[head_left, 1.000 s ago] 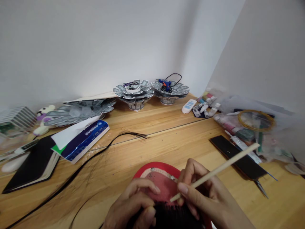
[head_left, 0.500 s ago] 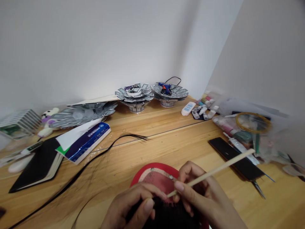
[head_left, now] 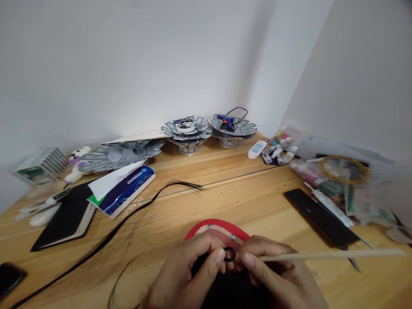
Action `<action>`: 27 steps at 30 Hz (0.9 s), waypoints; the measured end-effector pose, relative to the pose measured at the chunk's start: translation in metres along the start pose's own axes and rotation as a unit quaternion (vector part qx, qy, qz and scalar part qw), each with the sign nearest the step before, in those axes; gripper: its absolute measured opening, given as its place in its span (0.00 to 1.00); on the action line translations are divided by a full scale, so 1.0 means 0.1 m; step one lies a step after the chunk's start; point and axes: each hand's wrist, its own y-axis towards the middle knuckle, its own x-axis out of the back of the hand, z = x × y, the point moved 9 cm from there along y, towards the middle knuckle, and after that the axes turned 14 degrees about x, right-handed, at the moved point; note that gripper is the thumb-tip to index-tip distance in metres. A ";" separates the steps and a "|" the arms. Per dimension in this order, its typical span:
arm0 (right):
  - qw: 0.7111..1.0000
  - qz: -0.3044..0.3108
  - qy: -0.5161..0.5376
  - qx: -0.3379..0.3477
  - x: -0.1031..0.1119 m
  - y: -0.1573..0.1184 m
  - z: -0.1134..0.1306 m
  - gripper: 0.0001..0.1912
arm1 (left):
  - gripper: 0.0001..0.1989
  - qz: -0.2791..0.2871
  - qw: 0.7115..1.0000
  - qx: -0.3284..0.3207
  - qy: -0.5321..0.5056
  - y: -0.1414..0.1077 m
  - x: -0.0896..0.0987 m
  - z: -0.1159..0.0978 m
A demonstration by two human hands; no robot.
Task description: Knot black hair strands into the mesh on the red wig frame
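L hand point(head_left: 185, 270) was curled, thumb and index fingertips pinching a small black loop of hair point(head_left: 229, 254). R hand point(head_left: 268, 268) pressed in from the other side, fingers bunched, holding a thin wooden stick point(head_left: 331, 255) that pointed off right. Can't tell if the loop was tied off. Under the hands lay a dark hair bundle point(head_left: 233, 289) on a red-rimmed round base point(head_left: 215, 223): hair covered the near part, pinkish centre still bare further up, so apparently part done. Long black hair strands point(head_left: 128, 223) ran left across the wooden desk point(head_left: 244, 206). Right of the hands: black phone point(head_left: 322, 216), scissor tips point(head_left: 355, 265) poking out beneath. Left: black notebook point(head_left: 64, 216), tissue pack point(head_left: 120, 191). Far back: glue gun point(head_left: 226, 122) on a silver paper bowl point(head_left: 232, 131).
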 end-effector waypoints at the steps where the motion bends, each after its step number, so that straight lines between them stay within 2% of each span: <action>1: 1.000 -0.001 -0.005 0.000 0.00 0.00 0.01 0.12 | 0.15 0.000 0.999 0.018 -0.029 0.01 0.01 0.06; 4: 1.000 -0.019 -0.010 0.005 0.02 -0.01 0.01 0.12 | 0.18 0.005 0.994 0.070 -0.084 0.00 0.02 0.22; 7: 0.999 -0.035 -0.011 0.016 0.03 -0.03 0.00 0.11 | 0.19 -0.002 0.987 0.094 -0.130 -0.03 0.05 0.27; 14: 0.997 0.011 -0.033 0.069 -0.01 -0.01 0.06 0.10 | 0.19 0.003 0.980 0.146 -0.134 -0.04 0.04 0.36; 21: 1.000 0.010 -0.013 0.010 0.00 -0.05 -0.07 0.13 | 0.19 0.008 0.979 0.115 -0.166 -0.02 0.03 0.30; 27: 0.999 0.036 -0.001 0.007 -0.03 -0.04 -0.06 0.12 | 0.19 0.024 0.977 0.121 -0.177 0.00 -0.01 0.27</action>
